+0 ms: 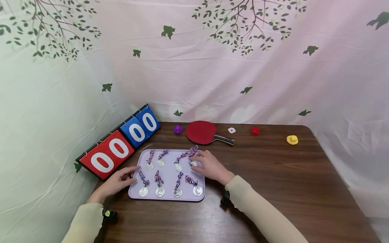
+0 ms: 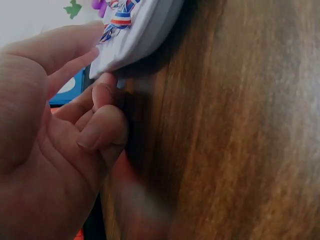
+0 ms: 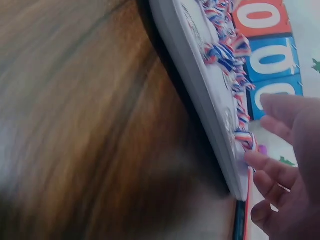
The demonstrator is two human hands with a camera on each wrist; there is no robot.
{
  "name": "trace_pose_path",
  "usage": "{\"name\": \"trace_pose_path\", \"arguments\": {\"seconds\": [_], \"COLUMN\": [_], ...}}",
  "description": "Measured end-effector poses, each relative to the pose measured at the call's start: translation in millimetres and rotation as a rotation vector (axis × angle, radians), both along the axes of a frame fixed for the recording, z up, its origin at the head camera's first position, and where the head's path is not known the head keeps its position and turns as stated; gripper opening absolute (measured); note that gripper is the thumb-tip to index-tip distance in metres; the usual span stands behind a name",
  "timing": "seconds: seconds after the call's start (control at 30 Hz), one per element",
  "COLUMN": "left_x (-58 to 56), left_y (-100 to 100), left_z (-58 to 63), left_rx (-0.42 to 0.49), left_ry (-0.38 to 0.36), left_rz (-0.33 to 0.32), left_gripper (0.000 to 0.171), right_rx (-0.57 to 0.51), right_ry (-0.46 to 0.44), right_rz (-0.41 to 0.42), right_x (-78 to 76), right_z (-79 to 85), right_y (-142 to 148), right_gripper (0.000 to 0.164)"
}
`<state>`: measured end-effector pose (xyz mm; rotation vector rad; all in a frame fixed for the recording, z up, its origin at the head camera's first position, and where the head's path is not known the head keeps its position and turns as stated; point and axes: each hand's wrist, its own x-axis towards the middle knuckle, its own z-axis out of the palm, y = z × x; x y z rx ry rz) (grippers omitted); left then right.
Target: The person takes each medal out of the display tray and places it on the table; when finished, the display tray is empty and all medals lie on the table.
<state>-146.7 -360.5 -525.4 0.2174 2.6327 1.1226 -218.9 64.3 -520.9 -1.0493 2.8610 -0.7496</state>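
Observation:
A pale lilac tray (image 1: 168, 173) lies on the table with several silver medals on it in two rows, each with a bunched red, white and blue ribbon. My right hand (image 1: 209, 165) is over the tray's back right corner. Its spread fingers are right at the ribbon (image 1: 192, 152) of a medal (image 1: 193, 164), which they partly cover. At the tray's left edge is my left hand (image 1: 117, 180), a fingertip at the rim. In the left wrist view, its other fingers (image 2: 107, 125) curl loosely beside the tray.
A flip scoreboard (image 1: 118, 143) showing zeros stands behind the left hand. Along the back lie a purple duck (image 1: 178, 129), a red table tennis paddle (image 1: 201, 132), a small white piece (image 1: 232, 130), a red cube (image 1: 255, 131) and a yellow duck (image 1: 292, 139). Printed cloth hangs around the table.

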Motion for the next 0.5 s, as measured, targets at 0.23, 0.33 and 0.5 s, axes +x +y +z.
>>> {"name": "trace_pose_path", "arguments": {"seconds": [0.23,0.33,0.5], "left_x": [-0.1,-0.9,-1.4], "left_y": [-6.5,-7.8,-10.8], "left_z": [-2.1,-3.4,-7.3], "left_rx": [0.026,0.039,0.036], "left_ry": [-0.068,-0.108,-0.120], "left_rz": [-0.031,-0.019,-0.008], "left_gripper": [0.059,0.061,0.062], "right_rx": [0.022,0.017,0.004], "right_ry": [0.033,0.041,-0.011], "right_rz": [-0.023,-0.036,-0.050], "right_x": [-1.2,-2.9,-4.8], "right_z": [-11.5,-14.3,-13.3], "right_y": [-13.8,-15.8,-18.8], "right_gripper": [0.034,0.032,0.024]}}
